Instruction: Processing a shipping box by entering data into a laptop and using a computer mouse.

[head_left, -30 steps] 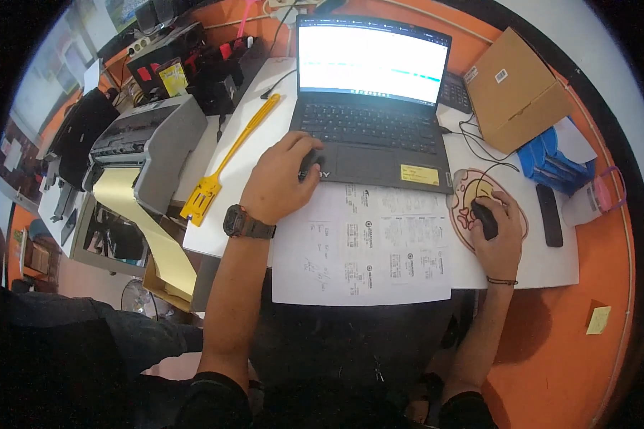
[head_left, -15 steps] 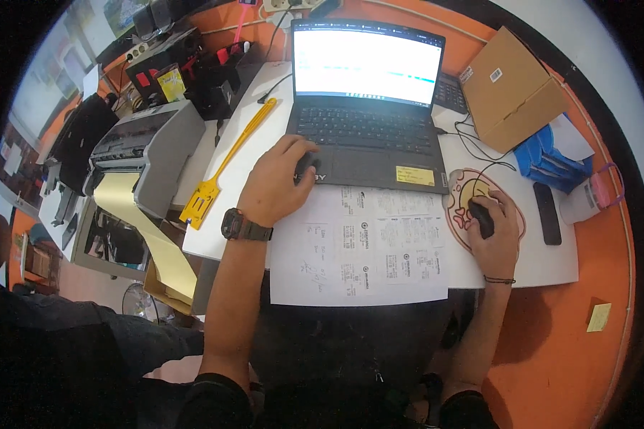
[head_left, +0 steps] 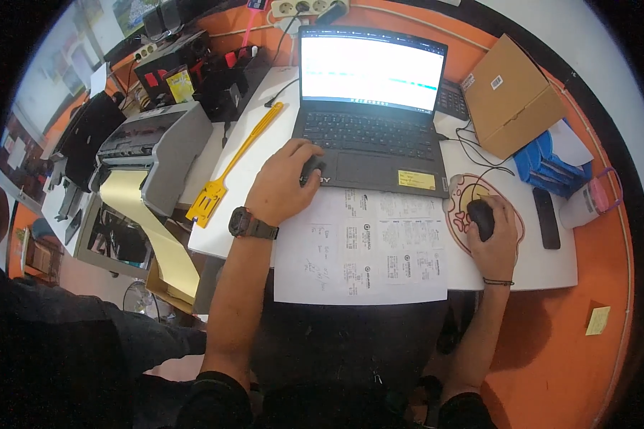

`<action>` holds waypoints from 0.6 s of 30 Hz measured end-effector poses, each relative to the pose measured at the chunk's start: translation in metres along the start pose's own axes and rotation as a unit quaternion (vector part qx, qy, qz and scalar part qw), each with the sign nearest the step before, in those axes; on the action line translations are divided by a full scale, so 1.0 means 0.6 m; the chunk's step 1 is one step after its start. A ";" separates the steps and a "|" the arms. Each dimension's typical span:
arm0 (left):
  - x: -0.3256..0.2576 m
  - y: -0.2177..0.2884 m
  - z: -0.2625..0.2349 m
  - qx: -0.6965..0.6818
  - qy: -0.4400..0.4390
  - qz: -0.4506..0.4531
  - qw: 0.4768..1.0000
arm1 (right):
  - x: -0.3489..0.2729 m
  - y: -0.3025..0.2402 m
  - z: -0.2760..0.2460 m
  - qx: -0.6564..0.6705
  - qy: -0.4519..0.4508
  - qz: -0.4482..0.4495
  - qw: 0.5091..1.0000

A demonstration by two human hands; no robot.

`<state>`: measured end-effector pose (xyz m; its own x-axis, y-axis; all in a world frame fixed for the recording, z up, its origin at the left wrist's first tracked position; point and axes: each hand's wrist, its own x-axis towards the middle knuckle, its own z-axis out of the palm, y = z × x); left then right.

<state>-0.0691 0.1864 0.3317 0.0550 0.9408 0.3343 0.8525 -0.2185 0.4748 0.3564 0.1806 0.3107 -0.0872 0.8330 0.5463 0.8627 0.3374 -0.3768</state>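
A laptop (head_left: 350, 134) with a lit screen stands on the white table, a yellow note stuck on its palm rest. At the laptop's front left corner, my left hand (head_left: 283, 187) has its fingers curled round a small black object (head_left: 312, 169), whose kind I cannot make out. My right hand (head_left: 495, 239) is closed over a black wired computer mouse (head_left: 481, 218), resting on a patterned mouse pad (head_left: 459, 232). Partly under the laptop's front edge and my left hand lies a white sheet of paper (head_left: 322, 286) with several printed slips on it.
Left of the laptop lies a yellow plastic tool (head_left: 232, 168), and beyond it a grey printer (head_left: 164, 146) feeds out yellowish paper. On the right are a phone (head_left: 546, 218), a cardboard box (head_left: 511, 100), a blue organizer (head_left: 547, 168) and a pink-lidded tumbler (head_left: 587, 204). A dark-clothed person's leg shows at lower left.
The whole view has shifted slightly. My left hand stays at the laptop's corner with the small black object, and my right hand remains on the mouse.
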 end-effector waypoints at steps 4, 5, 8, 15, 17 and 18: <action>0.001 -0.009 0.008 0.014 0.021 0.031 0.999 | -0.001 0.005 -0.002 0.018 -0.011 0.002 1.000; 0.001 -0.008 0.009 0.016 0.020 0.023 0.999 | 0.002 0.006 0.000 0.014 -0.006 -0.008 1.000; 0.000 -0.009 0.003 0.016 0.014 0.017 1.000 | 0.002 0.000 0.001 0.017 -0.001 -0.014 1.000; 0.001 -0.001 -0.001 0.007 0.000 0.005 1.000 | 0.002 -0.002 0.000 0.037 -0.013 0.009 0.999; 0.000 0.004 0.000 0.000 -0.005 -0.002 1.000 | -0.001 0.005 -0.003 0.027 -0.015 -0.005 1.000; 0.002 0.005 -0.001 -0.006 -0.011 -0.006 1.000 | -0.001 0.006 -0.004 0.017 -0.017 -0.017 1.000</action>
<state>-0.0669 0.1868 0.3340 0.0571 0.9490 0.3100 0.8464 -0.2107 0.4892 0.3609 0.1802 0.3104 -0.1330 0.8354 0.5333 0.8421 0.3790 -0.3838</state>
